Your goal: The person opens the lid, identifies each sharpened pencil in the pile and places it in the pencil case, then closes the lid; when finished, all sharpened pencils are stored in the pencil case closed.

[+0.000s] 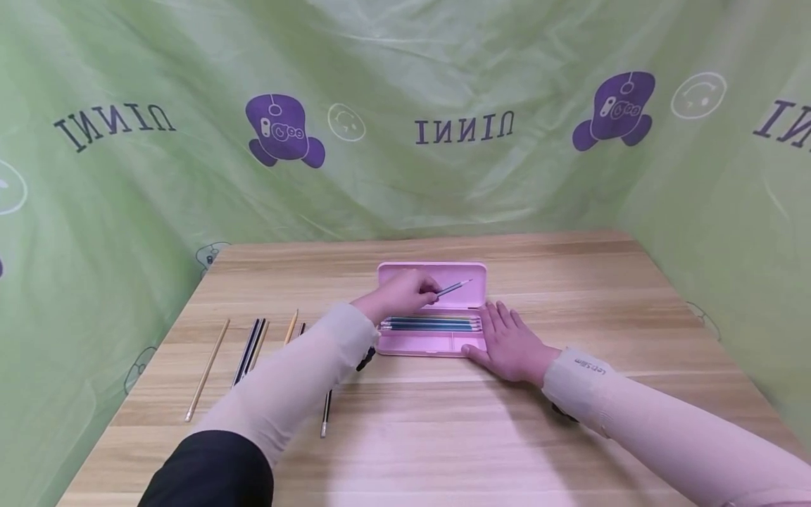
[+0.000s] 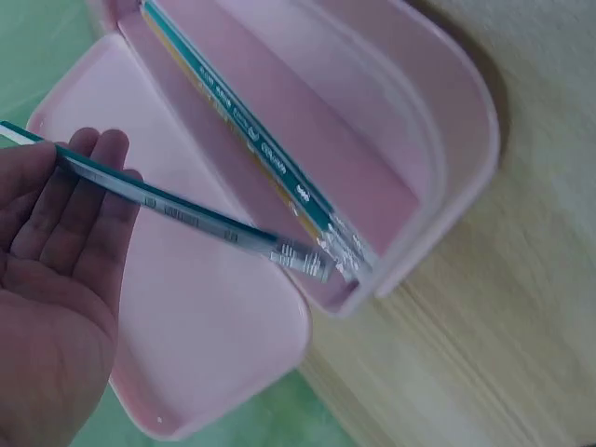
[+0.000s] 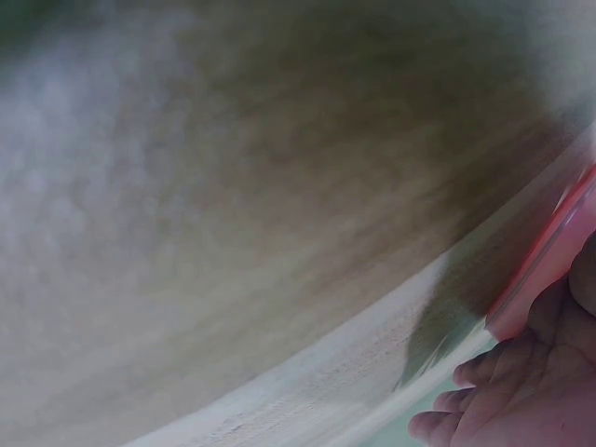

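My left hand (image 1: 404, 290) pinches a teal pencil (image 1: 453, 288) in front of the raised lid of a pink pencil case (image 1: 415, 343). The left wrist view shows the pencil (image 2: 186, 207) under the thumb and across the fingers, its near end over the case's edge. Several teal pencils (image 2: 244, 126), with a yellowish one beside them, lie lengthwise in the case's back compartment. At the case's right end rests my right hand (image 1: 507, 345), fingers extended and thumb at the front corner. The right wrist view catches only part of that hand (image 3: 531, 391) beside the pink edge.
Left of the case, several loose pencils lie on the wooden table (image 1: 507, 436): a plain wood-coloured pencil (image 1: 208, 370), dark pencils (image 1: 248, 352) and a black pencil (image 1: 326, 415). My left forearm partly covers them. A green printed curtain (image 1: 393, 190) surrounds the table.
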`<state>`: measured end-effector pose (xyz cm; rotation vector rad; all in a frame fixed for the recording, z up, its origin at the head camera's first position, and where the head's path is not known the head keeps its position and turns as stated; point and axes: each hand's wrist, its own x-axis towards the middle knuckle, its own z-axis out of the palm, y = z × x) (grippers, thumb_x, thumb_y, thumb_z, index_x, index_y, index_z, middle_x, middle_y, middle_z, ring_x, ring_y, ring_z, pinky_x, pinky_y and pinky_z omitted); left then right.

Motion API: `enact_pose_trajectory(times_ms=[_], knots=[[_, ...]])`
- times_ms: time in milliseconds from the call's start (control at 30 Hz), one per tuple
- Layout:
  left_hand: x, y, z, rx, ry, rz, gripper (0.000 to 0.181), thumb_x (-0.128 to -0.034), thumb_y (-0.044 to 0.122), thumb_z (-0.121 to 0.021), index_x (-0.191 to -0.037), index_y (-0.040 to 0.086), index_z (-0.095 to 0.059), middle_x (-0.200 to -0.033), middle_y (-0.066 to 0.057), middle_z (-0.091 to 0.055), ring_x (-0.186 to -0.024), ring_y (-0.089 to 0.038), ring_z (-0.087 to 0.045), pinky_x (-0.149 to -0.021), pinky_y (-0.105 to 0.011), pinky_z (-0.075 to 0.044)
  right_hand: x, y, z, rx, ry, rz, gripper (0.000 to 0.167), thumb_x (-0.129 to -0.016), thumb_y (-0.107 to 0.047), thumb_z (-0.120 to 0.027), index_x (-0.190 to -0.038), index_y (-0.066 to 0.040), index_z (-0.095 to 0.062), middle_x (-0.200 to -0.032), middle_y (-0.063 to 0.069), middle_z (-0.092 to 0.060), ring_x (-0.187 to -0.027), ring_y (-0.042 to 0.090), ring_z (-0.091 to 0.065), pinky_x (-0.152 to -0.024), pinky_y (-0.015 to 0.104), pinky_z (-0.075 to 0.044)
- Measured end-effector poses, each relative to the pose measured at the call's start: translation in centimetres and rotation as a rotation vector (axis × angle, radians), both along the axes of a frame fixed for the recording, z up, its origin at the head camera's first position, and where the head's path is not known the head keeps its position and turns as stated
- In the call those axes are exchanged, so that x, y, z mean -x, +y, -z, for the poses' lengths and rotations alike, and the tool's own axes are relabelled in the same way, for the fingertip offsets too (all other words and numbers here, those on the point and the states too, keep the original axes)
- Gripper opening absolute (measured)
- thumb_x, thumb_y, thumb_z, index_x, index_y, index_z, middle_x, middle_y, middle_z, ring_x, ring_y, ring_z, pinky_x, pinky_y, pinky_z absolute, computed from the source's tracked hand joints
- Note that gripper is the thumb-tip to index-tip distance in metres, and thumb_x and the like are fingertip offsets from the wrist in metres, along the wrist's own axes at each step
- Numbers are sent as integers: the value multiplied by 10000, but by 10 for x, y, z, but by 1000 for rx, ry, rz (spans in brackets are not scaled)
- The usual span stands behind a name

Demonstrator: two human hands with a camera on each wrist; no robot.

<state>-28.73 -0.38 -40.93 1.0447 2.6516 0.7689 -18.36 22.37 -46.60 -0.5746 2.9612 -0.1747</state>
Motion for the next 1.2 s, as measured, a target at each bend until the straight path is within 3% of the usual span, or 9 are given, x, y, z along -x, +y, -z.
enact_pose_trajectory(times_ms=[233, 433, 567, 900, 1067, 1200], knots=[[3, 6, 4, -7, -124, 55, 181, -995, 15, -645, -1122, -37, -762, -957, -113, -766, -784, -118, -638, -744, -215, -527, 1, 3, 3, 3, 12, -9, 925, -1066, -585, -386, -1547, 181, -192, -1607, 394, -183, -1498, 547, -135, -1213, 646, -143], [8, 9, 7, 56, -137, 108, 184, -1001, 31, -635, -1110, -27, -772, -938, -83, -756, -822, -63, -589, -833, -200, -504, 4, 4, 8, -2, 19, -7, 922, -1066, -576, -396, -1557, 171, -170, -1618, 379, -171, -1506, 532, -124, -1220, 633, -134], [9, 10, 9, 77, -131, 96, 182, -1001, 28, -635, -1109, -18, -774, -931, -66, -746, -845, -86, -593, -848, -210, -504, 4, 3, 5, 6, 11, -1, 894, -1074, -542, -415, -1552, 176, -180, -1616, 384, -167, -1504, 539, -120, -1216, 640, -135], [8, 12, 14, 152, -25, 97, 194, -994, 26, -636, -1136, -2, -766, -1077, -91, -752, -989, -175, -661, -939, -260, -521, 2, 7, 5, 16, 42, -23, 987, -1051, -655, -323, -1548, 185, -173, -1602, 405, -167, -1496, 551, -127, -1215, 638, -147], [6, 7, 13, 98, -33, 65, 217, -1002, 40, -625, -1170, -8, -754, -1131, -105, -751, -1069, -193, -671, -985, -280, -514, 3, 6, 5, 4, 34, -14, 929, -1065, -580, -394, -1544, 188, -184, -1602, 402, -176, -1496, 547, -136, -1215, 636, -152], [1, -5, 10, 4, -73, -7, 234, -1004, 59, -620, -1186, -23, -742, -1136, -115, -751, -1071, -204, -682, -975, -297, -529, 3, 4, 6, 20, 12, -7, 917, -1065, -558, -419, -1550, 181, -176, -1609, 396, -169, -1499, 546, -129, -1214, 641, -145]])
